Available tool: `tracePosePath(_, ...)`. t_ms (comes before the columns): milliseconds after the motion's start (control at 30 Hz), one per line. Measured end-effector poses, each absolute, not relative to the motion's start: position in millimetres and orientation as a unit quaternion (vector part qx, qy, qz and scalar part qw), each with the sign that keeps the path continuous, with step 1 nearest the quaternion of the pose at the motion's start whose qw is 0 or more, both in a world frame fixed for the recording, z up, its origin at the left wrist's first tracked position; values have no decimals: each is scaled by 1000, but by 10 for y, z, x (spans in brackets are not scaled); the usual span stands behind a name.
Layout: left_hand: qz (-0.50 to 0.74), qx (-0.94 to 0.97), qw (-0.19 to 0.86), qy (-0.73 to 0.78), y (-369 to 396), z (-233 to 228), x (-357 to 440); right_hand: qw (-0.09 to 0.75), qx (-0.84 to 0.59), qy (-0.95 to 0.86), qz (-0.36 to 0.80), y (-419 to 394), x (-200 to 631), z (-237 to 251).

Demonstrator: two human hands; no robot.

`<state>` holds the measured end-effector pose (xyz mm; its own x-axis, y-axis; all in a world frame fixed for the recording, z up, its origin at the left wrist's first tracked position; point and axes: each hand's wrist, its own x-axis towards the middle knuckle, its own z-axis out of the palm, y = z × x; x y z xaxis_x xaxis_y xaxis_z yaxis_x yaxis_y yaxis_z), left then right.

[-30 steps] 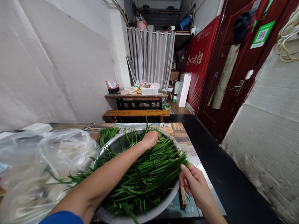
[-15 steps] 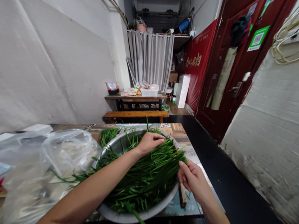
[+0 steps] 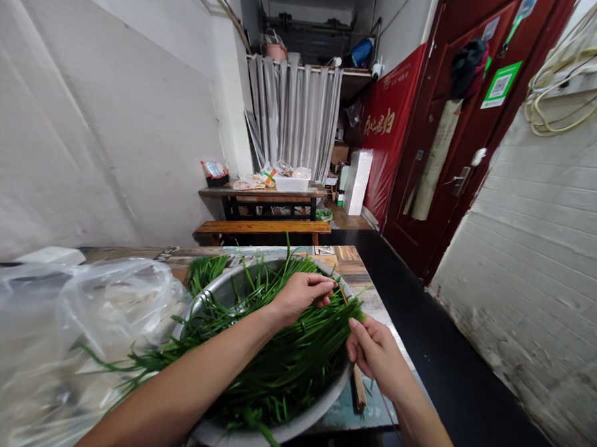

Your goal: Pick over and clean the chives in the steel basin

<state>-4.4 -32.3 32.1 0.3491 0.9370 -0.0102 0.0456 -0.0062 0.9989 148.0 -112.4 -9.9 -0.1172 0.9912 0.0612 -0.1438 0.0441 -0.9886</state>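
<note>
A large metal basin [image 3: 313, 421] is heaped with long green garlic chives [image 3: 291, 356]. My left hand [image 3: 304, 297] is over the far part of the heap, thumb and fingertips pinched together; whatever is between them is too small to make out. At the basin's right rim, my right hand [image 3: 374, 351] has its thumb and curled fingers closed at the ends of some chives. Under it, a bundle of thin wooden sticks [image 3: 358, 390] lies beside the basin. A second bunch of chives [image 3: 206, 272] rests behind the basin on the left.
Clear plastic bags [image 3: 118, 307] with pale contents crowd the left of the patterned table [image 3: 349, 259]. Beyond it are a wooden bench [image 3: 263, 228] and another table [image 3: 260, 195] bearing packages and a white box [image 3: 291, 183]. A red door [image 3: 447, 144] is at the right.
The whole view has shifted slightly, moving the scene leftward. My left hand has moved a little downward and toward the right hand. My right hand stays at the chive ends.
</note>
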Motion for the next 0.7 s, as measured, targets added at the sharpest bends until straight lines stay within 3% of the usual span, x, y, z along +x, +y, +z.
tracePosePath(500, 388, 602, 548, 432, -330, 346, -38, 505, -414, -514, 556, -1137, 1475, -81)
tracePosePath(700, 328, 653, 535, 425, -424, 337, -33, 515, -393, -495, 579, -1129, 1473, -75)
